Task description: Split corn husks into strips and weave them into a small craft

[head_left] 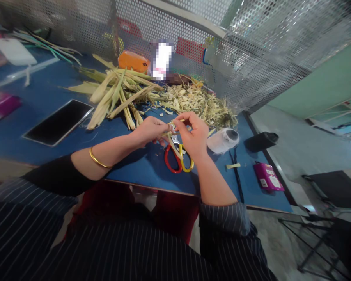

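Note:
My left hand (152,130) pinches one end of a thin, pale corn husk strip (177,150) with thumb and fingertips. My right hand (195,134) is closed on the same husk piece, its fingertips almost touching the left ones. The exact hold between the fingers is partly hidden. Right under both hands lies a pair of scissors (173,160) with one red and one yellow handle; its blades are mostly covered by the hands. Beyond the left hand is a bundle of dried corn husks (105,101). A heap of shredded husk (200,102) spreads behind the right hand.
A white thread spool (219,142) lies right of my right hand, near a black cylinder (259,142), a black cord (238,181) and a purple packet (267,177). A phone (58,123) rests on the blue table (134,166). An orange pack (133,61) stands against the perforated metal screen (240,66).

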`<move>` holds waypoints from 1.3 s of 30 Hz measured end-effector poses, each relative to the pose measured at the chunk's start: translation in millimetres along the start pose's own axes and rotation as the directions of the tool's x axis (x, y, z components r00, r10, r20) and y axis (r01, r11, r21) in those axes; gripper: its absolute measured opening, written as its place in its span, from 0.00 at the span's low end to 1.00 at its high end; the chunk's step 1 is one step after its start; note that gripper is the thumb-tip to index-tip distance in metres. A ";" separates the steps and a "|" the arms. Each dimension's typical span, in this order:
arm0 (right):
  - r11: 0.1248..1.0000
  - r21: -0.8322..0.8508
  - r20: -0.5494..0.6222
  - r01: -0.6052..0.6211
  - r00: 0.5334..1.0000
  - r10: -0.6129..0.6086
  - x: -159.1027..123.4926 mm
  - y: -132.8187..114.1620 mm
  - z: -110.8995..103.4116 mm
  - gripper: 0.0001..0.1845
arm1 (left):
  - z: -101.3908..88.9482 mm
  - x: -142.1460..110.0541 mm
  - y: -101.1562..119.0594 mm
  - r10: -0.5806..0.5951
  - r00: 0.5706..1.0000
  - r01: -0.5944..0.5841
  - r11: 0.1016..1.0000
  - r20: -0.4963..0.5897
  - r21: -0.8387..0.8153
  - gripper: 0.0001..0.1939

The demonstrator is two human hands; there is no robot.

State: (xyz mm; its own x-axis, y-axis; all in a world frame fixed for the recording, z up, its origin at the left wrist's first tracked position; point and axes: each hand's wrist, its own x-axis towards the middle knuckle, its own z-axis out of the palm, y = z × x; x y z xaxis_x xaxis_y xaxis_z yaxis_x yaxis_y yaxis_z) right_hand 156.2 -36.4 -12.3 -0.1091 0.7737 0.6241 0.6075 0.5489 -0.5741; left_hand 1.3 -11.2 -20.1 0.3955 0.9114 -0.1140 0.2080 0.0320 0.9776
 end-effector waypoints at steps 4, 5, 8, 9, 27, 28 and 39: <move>0.928 -0.285 0.071 0.239 0.971 -0.228 -3.6 0.3 1.7 0.09 | -6.5 4.2 3.3 -0.128 0.991 0.109 0.943 -0.037 -0.315 0.07; 0.910 -0.318 0.084 0.266 0.964 -0.253 -4.1 1.6 2.9 0.09 | -7.5 4.9 3.3 -0.137 0.991 0.125 0.918 -0.005 -0.377 0.07; 0.879 -0.381 0.069 0.286 0.957 -0.282 -4.9 4.4 5.3 0.09 | -9.1 5.8 3.3 -0.147 0.985 0.172 0.843 0.089 -0.510 0.06; 0.869 -0.403 0.061 0.287 0.956 -0.287 -4.9 4.6 5.3 0.09 | -9.5 5.7 3.6 -0.148 0.984 0.180 0.821 0.103 -0.542 0.07; 0.653 -0.468 0.400 0.595 0.802 -0.444 -5.8 -4.1 15.2 0.12 | -3.5 4.1 0.5 0.046 0.999 -0.032 0.802 0.008 -0.596 0.06; 0.649 -0.462 0.412 0.605 0.794 -0.447 -6.5 -4.4 16.9 0.13 | -3.0 4.3 -0.5 0.048 0.999 -0.030 0.807 0.014 -0.590 0.08; 0.920 0.191 -0.081 -0.342 0.929 0.362 -3.5 16.2 19.3 0.08 | -7.7 3.9 0.2 -0.025 1.000 0.019 0.860 -0.004 -0.510 0.12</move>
State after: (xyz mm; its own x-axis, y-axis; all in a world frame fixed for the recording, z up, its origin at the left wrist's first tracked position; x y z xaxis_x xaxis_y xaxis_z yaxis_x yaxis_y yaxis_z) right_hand 151.2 -24.1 -34.0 0.1828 0.8914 0.4147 0.4464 0.3006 -0.8429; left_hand -4.0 -4.5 -18.9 0.3869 0.9119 -0.1374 -0.2700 0.2544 0.9286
